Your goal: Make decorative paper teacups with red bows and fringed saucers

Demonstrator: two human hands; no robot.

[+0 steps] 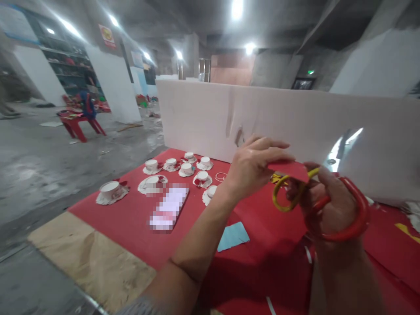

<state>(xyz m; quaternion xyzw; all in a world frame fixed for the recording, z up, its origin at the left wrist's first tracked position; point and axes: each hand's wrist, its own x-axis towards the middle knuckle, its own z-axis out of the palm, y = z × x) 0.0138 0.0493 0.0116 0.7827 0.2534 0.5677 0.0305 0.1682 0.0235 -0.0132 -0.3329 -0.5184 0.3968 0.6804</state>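
My left hand [259, 164] reaches over the table with its fingers closed on one end of a small piece of red paper [292, 169]. At the paper's other end is my right hand [331, 201], somewhat blurred and closed around scissors with red handles [362, 210]. The scissors' bright blades [343, 146] point up and away from me. A yellow ring-shaped piece [275, 199] hangs at the right fingers, below the red paper; its kind is unclear. Under my hands lie a light blue sheet [233, 236] and the red tabletop [131, 227].
Several small white cup-shaped pieces on lacy bases [151, 165] stand on the left of the table. A blurred-out phone-like slab [170, 208] lies near them. A white panel [278, 113] rises behind the table. A red stool [77, 124] stands on the floor at left.
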